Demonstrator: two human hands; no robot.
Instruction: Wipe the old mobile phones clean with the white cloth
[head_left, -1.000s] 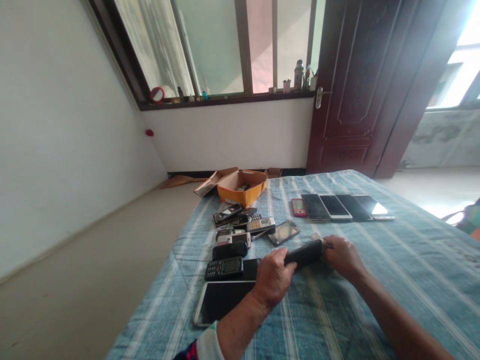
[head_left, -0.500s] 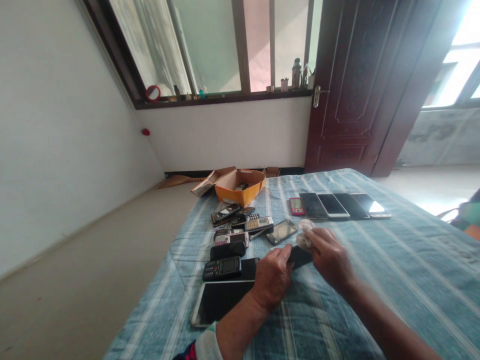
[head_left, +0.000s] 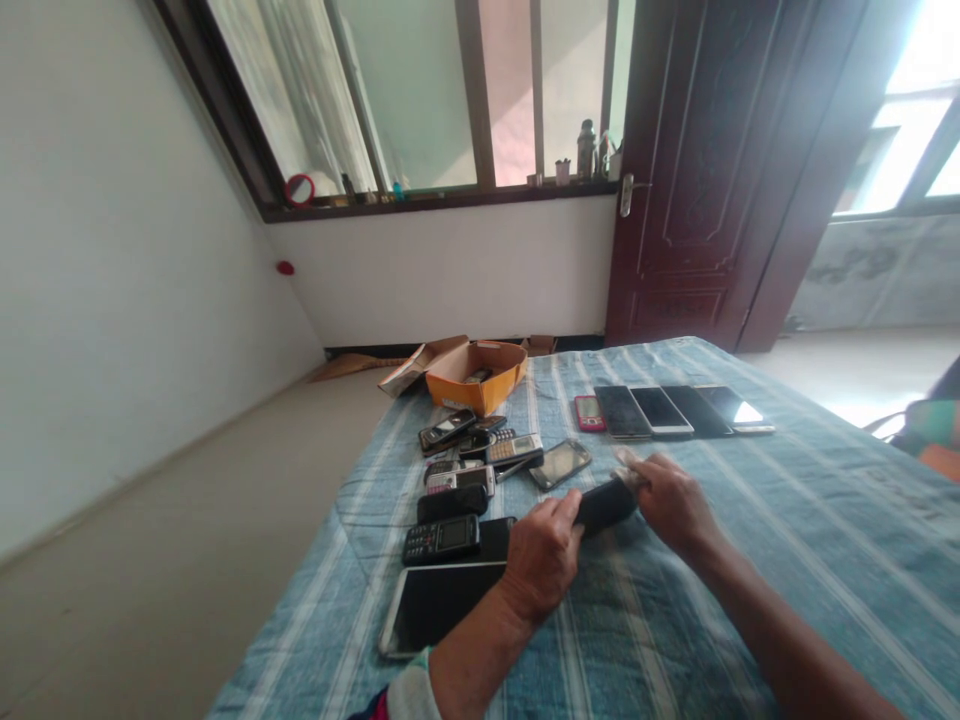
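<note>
A dark mobile phone (head_left: 604,506) is gripped at its left end by my left hand (head_left: 546,555), whose fingers are closed around it. My right hand (head_left: 675,505) pinches a crumpled whitish tissue (head_left: 628,468) against the phone's far right end. Just beyond lies a silver-framed touchscreen phone (head_left: 562,464). To the left, partly behind my left forearm, is a white tablet (head_left: 442,605) with a dark screen. A black keypad phone (head_left: 442,540) lies beside it, with a black flip-like handset (head_left: 452,503) further up.
Several old keypad phones (head_left: 514,450) lie in a pile near an open orange cardboard box (head_left: 476,385). At the back right, a small red phone (head_left: 590,413) and several flat smartphones (head_left: 661,411) form a row. All rest on a blue striped cloth (head_left: 810,560).
My right hand has moved slightly right with the tissue, to the phone's end. More of the phone's dark surface now shows. My left hand keeps its grip.
</note>
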